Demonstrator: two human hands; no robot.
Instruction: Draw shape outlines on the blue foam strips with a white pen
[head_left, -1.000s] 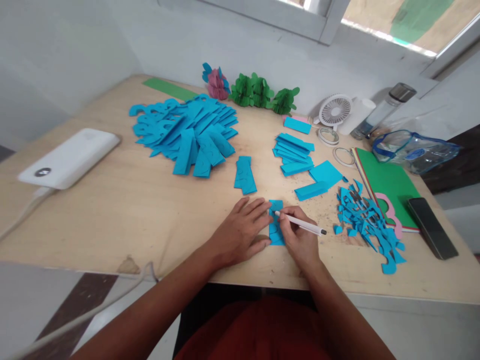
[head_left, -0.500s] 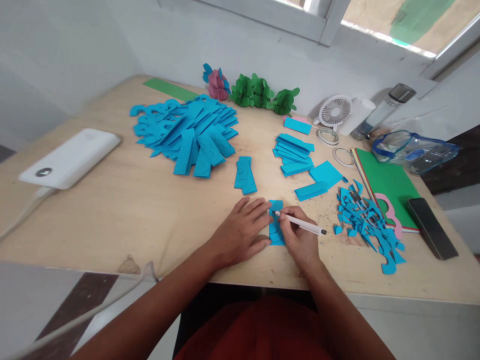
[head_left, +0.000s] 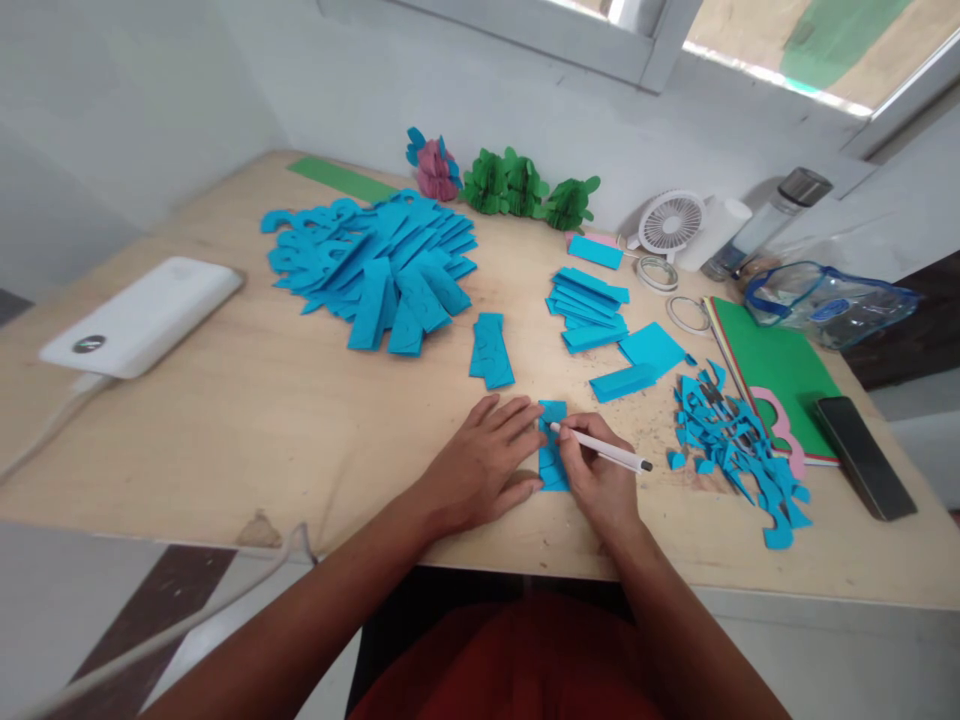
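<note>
Head view, looking down at a wooden table (head_left: 262,430). Pinching a white pen (head_left: 606,449) between thumb and fingers of the right hand (head_left: 604,490), with the tip down at a blue paper strip (head_left: 553,477) that lies flat under the grip. Pressing the left hand (head_left: 476,470) flat on the table, fingers spread a bit, tips touching the left side of the strip. Can see dark curved lines on the blue. Just past the grip, a bit to the left, can find a small blue pair (head_left: 491,352), one on top of the other. Further that way, can spot a big blue pile (head_left: 397,265), and, far left of the grip, a white power bank (head_left: 142,315). Past the grip and a little right, can see folded blue papers (head_left: 589,308). To the right of the grip, can see lots of blue scraps (head_left: 731,430), then a green sheet (head_left: 780,350) with a pink paper shape (head_left: 786,430) partly on it, and a black phone (head_left: 866,455). Way past the grip, by the wall, can spot puffy green paper shapes (head_left: 521,185) and a little white fan (head_left: 670,222).
</note>
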